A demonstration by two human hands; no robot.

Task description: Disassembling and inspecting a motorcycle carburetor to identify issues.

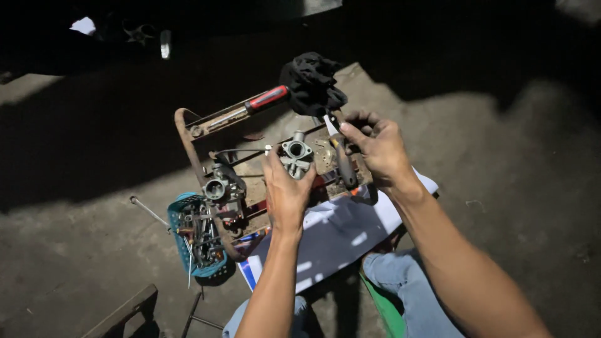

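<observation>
Left hand [287,191] grips our carburetor [296,156] dead center, right hand [377,150] at 3 o'clock pinches a small tool [341,156]; blue basket [195,241] sits at 8 o'clock.

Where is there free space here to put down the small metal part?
Bare concrete floor lies right of the right hand, and left of the blue basket. The rusty frame is crowded: second carburetor, red-handled screwdriver, black cloth.
</observation>
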